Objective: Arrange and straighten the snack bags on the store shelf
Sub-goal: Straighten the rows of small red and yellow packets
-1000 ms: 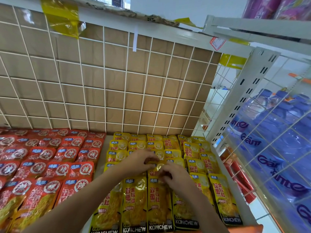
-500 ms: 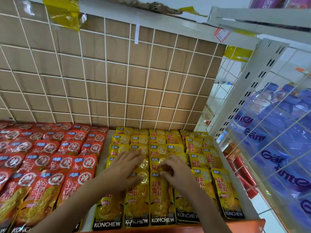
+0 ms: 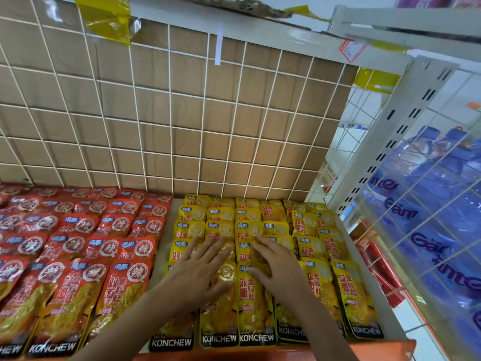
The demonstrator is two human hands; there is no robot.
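Yellow KONCHEW snack bags [image 3: 256, 303] lie in overlapping rows on the right half of the shelf. Red bags of the same brand [image 3: 78, 256] fill the left half. My left hand [image 3: 200, 269] lies flat with straight, spread fingers on the yellow bags of the second and third columns. My right hand [image 3: 278, 267] presses flat on the bags beside it, fingers straight and pointing toward the back. Both hands cover the middle rows; the front-row bags show below my wrists.
A white wire grid over brown board [image 3: 182, 113] backs the shelf. An orange front lip [image 3: 286, 353] edges it. At the right stand a white slotted upright [image 3: 385, 142] and a wire panel with blue bottled water [image 3: 442, 204] behind it. A narrow bare strip [image 3: 162, 254] separates red and yellow bags.
Both hands went from pinching a bag's top with curled fingers to lying flat and spread on the yellow bags. The view has tilted slightly, showing more of the front row.
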